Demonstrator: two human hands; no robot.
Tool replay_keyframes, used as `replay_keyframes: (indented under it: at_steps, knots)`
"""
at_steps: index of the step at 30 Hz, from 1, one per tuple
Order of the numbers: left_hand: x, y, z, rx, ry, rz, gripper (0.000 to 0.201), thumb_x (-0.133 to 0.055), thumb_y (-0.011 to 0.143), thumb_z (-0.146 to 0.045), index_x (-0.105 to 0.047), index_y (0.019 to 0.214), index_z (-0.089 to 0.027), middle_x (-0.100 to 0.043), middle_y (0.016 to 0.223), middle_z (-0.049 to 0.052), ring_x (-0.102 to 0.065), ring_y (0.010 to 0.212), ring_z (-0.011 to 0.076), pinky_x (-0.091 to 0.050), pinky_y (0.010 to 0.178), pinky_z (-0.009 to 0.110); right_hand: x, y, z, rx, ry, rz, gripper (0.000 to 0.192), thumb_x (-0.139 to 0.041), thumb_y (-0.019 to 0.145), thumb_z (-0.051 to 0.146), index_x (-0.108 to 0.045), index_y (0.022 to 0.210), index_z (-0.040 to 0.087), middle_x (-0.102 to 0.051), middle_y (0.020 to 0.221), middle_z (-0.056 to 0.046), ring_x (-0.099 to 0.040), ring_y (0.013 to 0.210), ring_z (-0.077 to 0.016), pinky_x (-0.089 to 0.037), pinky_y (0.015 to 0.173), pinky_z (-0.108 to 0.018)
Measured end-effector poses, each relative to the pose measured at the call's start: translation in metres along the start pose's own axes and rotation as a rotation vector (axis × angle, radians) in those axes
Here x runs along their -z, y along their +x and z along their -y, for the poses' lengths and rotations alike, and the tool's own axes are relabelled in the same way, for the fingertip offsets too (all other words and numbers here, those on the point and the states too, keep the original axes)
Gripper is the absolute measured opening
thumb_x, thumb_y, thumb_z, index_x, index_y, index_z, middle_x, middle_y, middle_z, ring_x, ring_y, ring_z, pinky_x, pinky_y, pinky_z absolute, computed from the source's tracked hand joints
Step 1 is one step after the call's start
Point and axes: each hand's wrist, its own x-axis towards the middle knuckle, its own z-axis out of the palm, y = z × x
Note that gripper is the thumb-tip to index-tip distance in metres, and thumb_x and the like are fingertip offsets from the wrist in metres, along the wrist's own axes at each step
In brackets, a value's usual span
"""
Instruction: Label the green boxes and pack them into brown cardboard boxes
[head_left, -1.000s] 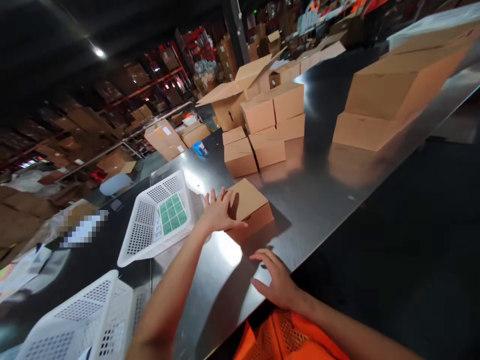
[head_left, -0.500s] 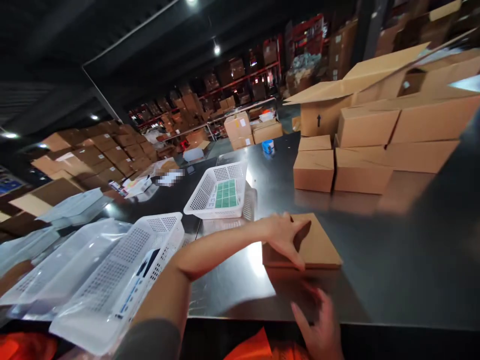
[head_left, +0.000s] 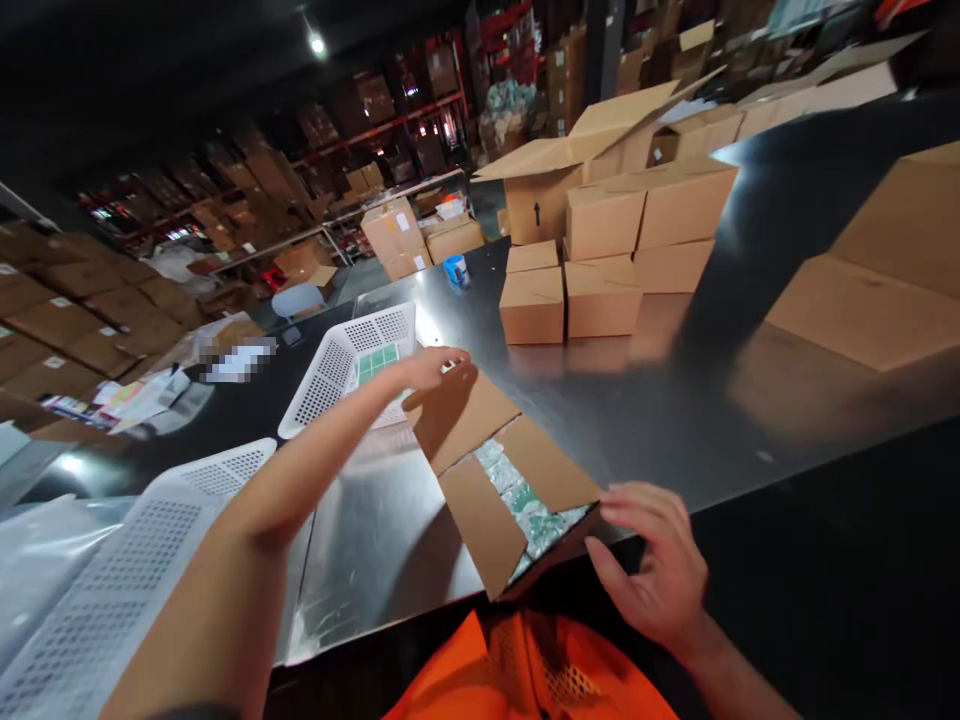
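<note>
A small cardboard box (head_left: 487, 470) lies at the near edge of the steel table (head_left: 675, 400), its flaps open. Green parts in clear wrap (head_left: 525, 500) show inside. My left hand (head_left: 431, 368) reaches across and holds the far flap up by its top edge. My right hand (head_left: 656, 565) rests against the box's near right corner, fingers spread. A white perforated basket (head_left: 337, 375) with a green sheet (head_left: 375, 362) in it stands just behind my left hand.
Closed cardboard boxes (head_left: 592, 265) are stacked mid-table, with an open carton (head_left: 570, 170) behind and larger boxes (head_left: 877, 270) at right. A blue tape roll (head_left: 454, 270) lies farther back. Another white basket (head_left: 97, 590) sits near left. Warehouse shelves fill the background.
The box has come to the table's near edge and its flaps are now open, showing the wrapped green parts. My left hand went from the closed lid to lifting the far flap.
</note>
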Motion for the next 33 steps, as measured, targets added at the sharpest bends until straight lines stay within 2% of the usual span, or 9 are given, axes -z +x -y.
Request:
replay_keyframes:
  at_steps: [3, 6, 12, 15, 19, 22, 25, 29, 33]
  knots:
    - [-0.052, -0.001, -0.005, -0.020, 0.108, -0.131, 0.041, -0.059, 0.077, -0.003, -0.071, 0.112, -0.019, -0.070, 0.117, 0.013, -0.060, 0.118, 0.0295, -0.042, 0.105, 0.046, -0.007, 0.022, -0.011, -0.075, -0.011, 0.301, 0.040, -0.066, 0.086, 0.031, -0.056, 0.124, 0.025, -0.066, 0.117, -0.010, -0.063, 0.107, -0.0287, -0.054, 0.088, -0.046]
    - [-0.077, -0.006, -0.009, -0.018, 0.153, -0.232, 0.042, -0.052, 0.083, -0.003, -0.068, 0.118, -0.019, -0.064, 0.129, 0.016, -0.053, 0.126, 0.0323, -0.042, 0.104, 0.050, -0.013, 0.024, -0.008, -0.149, -0.061, 0.451, 0.043, -0.070, 0.083, 0.038, -0.059, 0.122, 0.022, -0.066, 0.118, -0.011, -0.063, 0.110, -0.0285, -0.055, 0.091, -0.044]
    - [-0.060, -0.060, -0.047, -0.119, 0.146, -0.454, 0.031, -0.057, 0.089, -0.020, -0.064, 0.119, -0.020, -0.060, 0.130, 0.012, -0.047, 0.128, 0.0297, -0.039, 0.105, 0.048, 0.001, 0.008, 0.027, -0.243, -0.235, 0.334, 0.051, -0.070, 0.080, 0.038, -0.057, 0.127, 0.022, -0.070, 0.103, -0.009, -0.070, 0.090, -0.0274, -0.059, 0.076, -0.038]
    - [-0.065, -0.107, -0.080, -0.311, 0.071, -0.345, 0.034, -0.066, 0.085, -0.036, -0.063, 0.116, -0.021, -0.063, 0.118, 0.010, -0.053, 0.115, 0.0301, -0.044, 0.097, 0.049, 0.013, 0.006, 0.023, -0.414, -0.028, 0.287, 0.045, -0.056, 0.091, 0.034, -0.051, 0.135, 0.024, -0.071, 0.093, -0.005, -0.071, 0.077, -0.0201, -0.057, 0.061, -0.026]
    - [-0.085, -0.151, -0.094, -0.233, 0.021, -0.210, 0.061, -0.066, 0.076, -0.018, -0.050, 0.135, -0.019, -0.048, 0.144, 0.016, -0.032, 0.139, 0.0372, -0.035, 0.107, 0.059, 0.023, 0.004, -0.005, -0.663, 0.223, 0.182, 0.041, -0.045, 0.097, 0.032, -0.049, 0.137, 0.025, -0.069, 0.108, -0.007, -0.071, 0.080, -0.0183, -0.056, 0.062, -0.025]
    - [-0.093, -0.160, -0.083, -0.110, -0.024, -0.233, 0.068, -0.061, 0.067, -0.007, -0.051, 0.133, -0.020, -0.043, 0.149, 0.015, -0.025, 0.143, 0.0393, -0.030, 0.110, 0.064, 0.027, -0.002, -0.025, -0.588, 0.097, 0.114, 0.040, -0.046, 0.095, 0.029, -0.054, 0.134, 0.025, -0.056, 0.136, -0.012, -0.064, 0.112, -0.0258, -0.058, 0.080, -0.035]
    - [-0.093, -0.161, -0.075, -0.182, -0.058, -0.197, 0.051, -0.063, 0.076, -0.014, -0.060, 0.126, -0.024, -0.041, 0.152, 0.013, -0.021, 0.146, 0.0408, -0.029, 0.109, 0.065, 0.029, -0.011, -0.035, -0.388, -0.110, 0.239, 0.034, -0.046, 0.095, 0.027, -0.064, 0.123, 0.026, -0.050, 0.145, -0.009, -0.050, 0.131, -0.0320, -0.051, 0.098, -0.050]
    - [-0.086, -0.159, -0.079, -0.393, -0.019, -0.073, 0.021, -0.059, 0.091, -0.039, -0.068, 0.097, -0.022, -0.048, 0.151, 0.008, -0.025, 0.146, 0.0405, -0.032, 0.107, 0.063, 0.025, -0.024, -0.040, -0.240, -0.138, 0.350, 0.036, -0.041, 0.097, 0.021, -0.065, 0.123, 0.027, -0.061, 0.134, -0.007, -0.050, 0.132, -0.0295, -0.044, 0.106, -0.054]
    - [-0.067, -0.164, -0.078, -0.453, -0.063, -0.181, 0.017, -0.059, 0.091, -0.036, -0.064, 0.084, -0.020, -0.066, 0.129, 0.007, -0.043, 0.137, 0.0336, -0.037, 0.104, 0.052, 0.024, -0.029, -0.039, -0.265, -0.124, 0.363, 0.037, -0.040, 0.099, 0.017, -0.061, 0.129, 0.027, -0.067, 0.127, -0.005, -0.056, 0.127, -0.0246, -0.049, 0.103, -0.046]
